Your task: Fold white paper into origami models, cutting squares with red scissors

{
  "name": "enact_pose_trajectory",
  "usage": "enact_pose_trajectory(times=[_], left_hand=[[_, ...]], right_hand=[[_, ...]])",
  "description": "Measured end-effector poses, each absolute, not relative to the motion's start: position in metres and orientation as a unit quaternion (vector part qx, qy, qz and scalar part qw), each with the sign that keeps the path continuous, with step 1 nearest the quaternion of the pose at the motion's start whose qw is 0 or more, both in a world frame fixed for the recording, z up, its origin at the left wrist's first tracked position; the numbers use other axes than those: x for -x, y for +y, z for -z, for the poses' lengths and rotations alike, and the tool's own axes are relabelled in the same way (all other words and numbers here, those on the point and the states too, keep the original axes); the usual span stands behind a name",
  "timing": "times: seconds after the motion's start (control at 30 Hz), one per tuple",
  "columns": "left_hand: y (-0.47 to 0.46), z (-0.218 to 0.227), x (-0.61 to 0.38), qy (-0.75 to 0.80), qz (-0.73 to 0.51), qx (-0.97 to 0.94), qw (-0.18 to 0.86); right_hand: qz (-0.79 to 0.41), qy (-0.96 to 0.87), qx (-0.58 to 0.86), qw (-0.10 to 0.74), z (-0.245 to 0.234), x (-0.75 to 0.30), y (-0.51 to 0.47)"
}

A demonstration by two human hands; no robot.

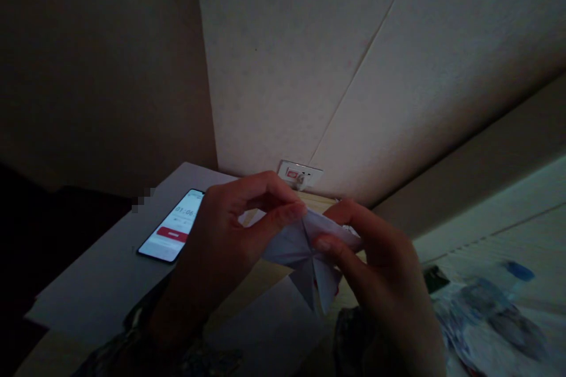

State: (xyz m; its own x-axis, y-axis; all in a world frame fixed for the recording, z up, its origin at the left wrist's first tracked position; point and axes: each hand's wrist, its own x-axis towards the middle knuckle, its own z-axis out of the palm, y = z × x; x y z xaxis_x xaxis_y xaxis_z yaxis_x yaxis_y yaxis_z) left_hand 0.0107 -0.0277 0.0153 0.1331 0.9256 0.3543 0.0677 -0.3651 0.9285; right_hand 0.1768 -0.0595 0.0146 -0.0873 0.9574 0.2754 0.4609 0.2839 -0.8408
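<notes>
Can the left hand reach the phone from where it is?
Probably yes. The phone lies on the table right beside the left hand, with nothing between them. But its fingers are pinching the folded paper, so they are not free.

dim indoor room, domestic in type. indicators: wall socket plate [299,174] at frame centre on a plain panelled wall [309,70]; smartphone [171,227] lying on a grey desk [101,271], centre left; plastic bottle [495,291], lower right.

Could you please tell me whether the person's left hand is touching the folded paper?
Touching. The head view shows the left hand pinching the folded paper at its upper edge, with no gap; the right hand grips it too.
</notes>
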Motion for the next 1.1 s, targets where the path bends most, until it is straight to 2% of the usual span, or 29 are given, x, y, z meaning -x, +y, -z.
enact_pose_trajectory(times=[0.2, 0.33, 0.63, 1.1], left_hand=[[-0.028, -0.013, -0.013, 0.39, -0.531, -0.643, 0.392], [-0.029, -0.012, -0.014, 0.383, -0.54, -0.643, 0.385], [-0.028, -0.013, -0.014, 0.391, -0.545, -0.633, 0.385], [-0.013, -0.006, -0.001, 0.384, -0.456, -0.614, 0.517]], right_hand=[[-0.26, -0.697, 0.539, 0.395, -0.016, -0.178, -0.059], [-0.205, -0.712, 0.546, 0.392, -0.015, -0.177, -0.058], [-0.178, -0.719, 0.54, 0.399, -0.013, -0.177, -0.055], [-0.297, -0.657, 0.548, 0.423, -0.016, -0.181, -0.056]])
